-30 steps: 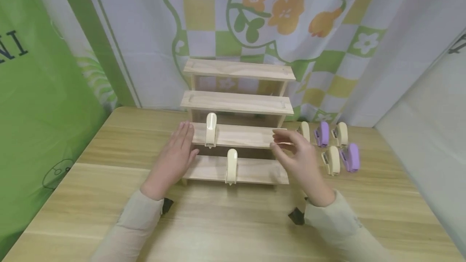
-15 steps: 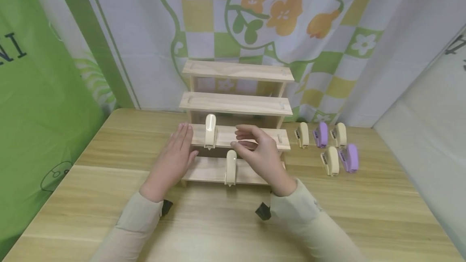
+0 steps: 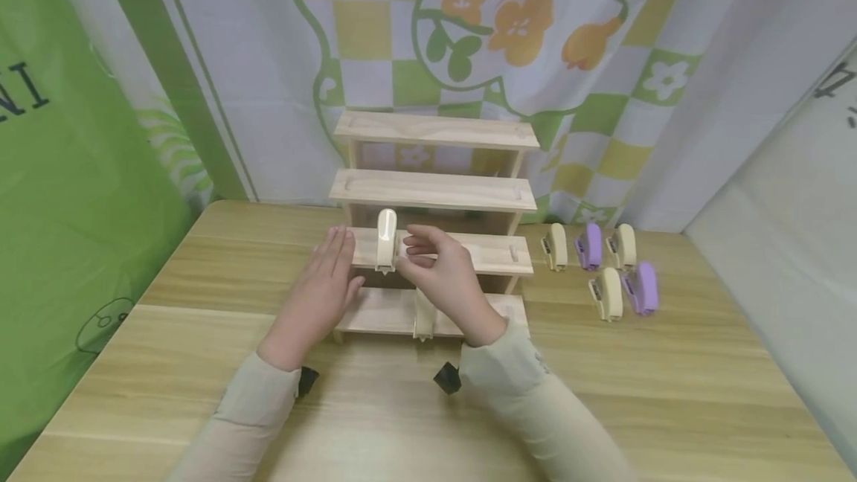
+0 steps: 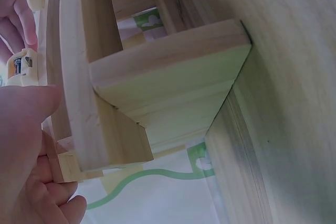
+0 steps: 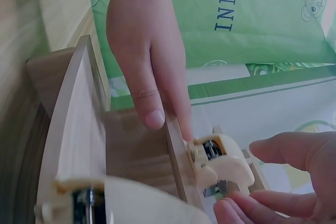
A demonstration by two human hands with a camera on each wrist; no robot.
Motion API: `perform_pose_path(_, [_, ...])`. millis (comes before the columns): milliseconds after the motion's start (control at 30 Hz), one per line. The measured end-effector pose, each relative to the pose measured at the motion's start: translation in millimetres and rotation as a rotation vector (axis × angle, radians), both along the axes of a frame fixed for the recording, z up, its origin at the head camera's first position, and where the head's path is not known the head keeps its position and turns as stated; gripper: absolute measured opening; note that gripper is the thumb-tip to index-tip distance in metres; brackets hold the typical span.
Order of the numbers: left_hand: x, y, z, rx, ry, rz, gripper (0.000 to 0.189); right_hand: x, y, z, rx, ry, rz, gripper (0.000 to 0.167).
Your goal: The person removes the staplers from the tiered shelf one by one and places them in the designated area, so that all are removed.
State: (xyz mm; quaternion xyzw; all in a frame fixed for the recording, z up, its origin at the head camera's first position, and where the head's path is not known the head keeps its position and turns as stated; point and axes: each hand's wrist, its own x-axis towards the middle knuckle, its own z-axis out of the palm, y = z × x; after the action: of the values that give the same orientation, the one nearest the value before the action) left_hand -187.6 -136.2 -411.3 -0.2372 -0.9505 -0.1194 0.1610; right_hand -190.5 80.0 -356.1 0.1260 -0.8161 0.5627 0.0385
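Observation:
A four-tier wooden stand (image 3: 428, 188) faces me. A cream stapler (image 3: 386, 240) stands on its second shelf (image 3: 482, 253) from the bottom. Another cream stapler (image 3: 423, 318) sits on the lowest shelf, partly hidden by my right hand. My left hand (image 3: 315, 292) rests against the second shelf's left end, thumb near its front edge. My right hand (image 3: 442, 277) is just right of the upper stapler, fingers and thumb bent but apart. In the right wrist view, the right thumb and fingers lie on either side of that stapler's end (image 5: 233, 169); contact is unclear.
Right of the stand, cream staplers (image 3: 608, 294) and purple staplers (image 3: 641, 288) stand in two rows on the wooden table (image 3: 683, 393). A patterned curtain (image 3: 361, 28) hangs behind the stand, and a green cloth (image 3: 74, 169) is at the left.
My right hand has moved left across the second shelf, from its right end to beside the upper cream stapler. My left hand and the staplers have stayed in place.

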Motion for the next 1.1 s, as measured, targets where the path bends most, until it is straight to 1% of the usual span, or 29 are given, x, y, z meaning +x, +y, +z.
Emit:
perform_pose_path(167, [-1.3, -0.3, -0.3, -0.002, 0.008, 0.001, 0.072, -3.2, -10.6, 2.3, 0.048, -0.010, -0.011, 0.055])
perform_pose_path(367, [-2.6, -0.7, -1.4, -0.013, 0.029, 0.002, 0.073, -6.2, -19.1, 2.0, 0.078, -0.004, -0.030, 0.057])
perform_pose_path(600, [-1.7, -1.3, -1.9, -0.013, 0.033, -0.004, 0.073, -8.0, -24.5, -0.5, 0.077, 0.008, -0.042, 0.057])
perform_pose_path(800, [-2.3, -0.7, -1.8, -0.008, 0.016, -0.003, 0.073, -7.4, -26.2, 0.1, 0.051, 0.012, -0.053, 0.053])
perform_pose_path(1100, [-2.6, -1.4, -3.3, 0.003, 0.021, -0.005, 0.073, -6.2, -26.1, 0.6, 0.036, 0.011, -0.064, 0.049])
